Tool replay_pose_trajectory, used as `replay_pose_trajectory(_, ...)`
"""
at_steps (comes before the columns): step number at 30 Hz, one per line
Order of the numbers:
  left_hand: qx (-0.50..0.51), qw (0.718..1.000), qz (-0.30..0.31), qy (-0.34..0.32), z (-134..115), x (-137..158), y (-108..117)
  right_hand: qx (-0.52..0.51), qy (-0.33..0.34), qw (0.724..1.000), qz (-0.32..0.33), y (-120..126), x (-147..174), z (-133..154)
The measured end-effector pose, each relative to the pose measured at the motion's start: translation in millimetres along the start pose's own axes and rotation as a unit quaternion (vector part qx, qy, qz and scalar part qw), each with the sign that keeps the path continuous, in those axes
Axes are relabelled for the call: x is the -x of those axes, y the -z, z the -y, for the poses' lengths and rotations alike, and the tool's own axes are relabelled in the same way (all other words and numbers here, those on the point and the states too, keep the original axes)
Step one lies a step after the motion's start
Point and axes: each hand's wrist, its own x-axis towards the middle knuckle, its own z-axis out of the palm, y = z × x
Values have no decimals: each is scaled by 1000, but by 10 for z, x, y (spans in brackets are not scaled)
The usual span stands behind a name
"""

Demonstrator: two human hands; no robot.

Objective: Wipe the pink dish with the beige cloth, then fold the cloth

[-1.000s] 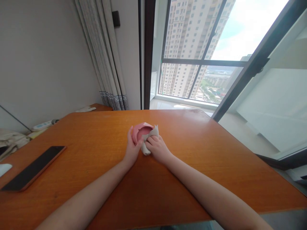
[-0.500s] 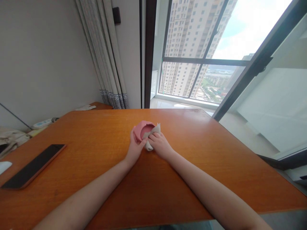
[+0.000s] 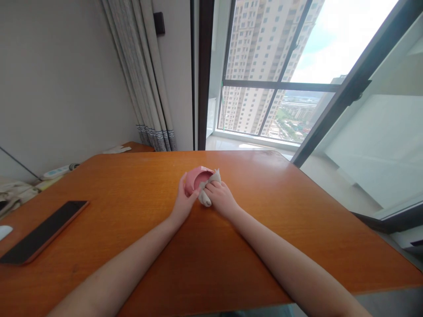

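A pink faceted bowl-like container [image 3: 191, 179] is tilted with its round opening facing me, near the middle of the table. My left hand [image 3: 183, 199] grips its left side, thumb at the lower front. In my right hand [image 3: 220, 197] is a bunched whitish cloth or tissue [image 3: 205, 200], pressed against the right edge of the opening. One corner of the cloth sticks up above the fingers, and a rolled part hangs below. The cloth and fingers hide the container's lower right side.
Both hands are over a brown wooden table [image 3: 139, 185]. On its left lies a dark-screened tablet or large phone [image 3: 44, 231], with part of a white object [image 3: 5, 231] beside it. A power strip [image 3: 57, 171] and fabric [image 3: 16, 193] are beyond the left edge.
The pink container has turned slightly in my left hand, so its rim and facets sit at another angle. The right hand stays at the opening with the cloth. The view has shifted a little.
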Motion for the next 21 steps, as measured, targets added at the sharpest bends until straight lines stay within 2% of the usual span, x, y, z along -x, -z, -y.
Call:
replay_pose_trajectory(4,48,998,-4,47,76,58,-52,3,-16,1000,14,-39,12,101)
replay_pose_trajectory(6,52,997,-19,56,93,21,-26,-1,-1,1000,22,-18,-4,108)
replay_pose_trajectory(10,24,1000,-8,10,11,-106,93,-13,35,999,27,60,-29,35)
replay_pose_trajectory(13,7,1000,19,-11,-62,-129,133,-11,26,999,30,83,-15,17)
replay_pose_trajectory(15,45,998,4,33,-61,-81,96,-7,22,999,40,76,2,52)
replay_pose_trajectory(18,155,981,5,114,-2,29,-8,0,7,998,55,60,19,142)
replay_pose_trajectory(21,167,979,6,113,50,63,-47,-3,-3,999,52,62,16,193)
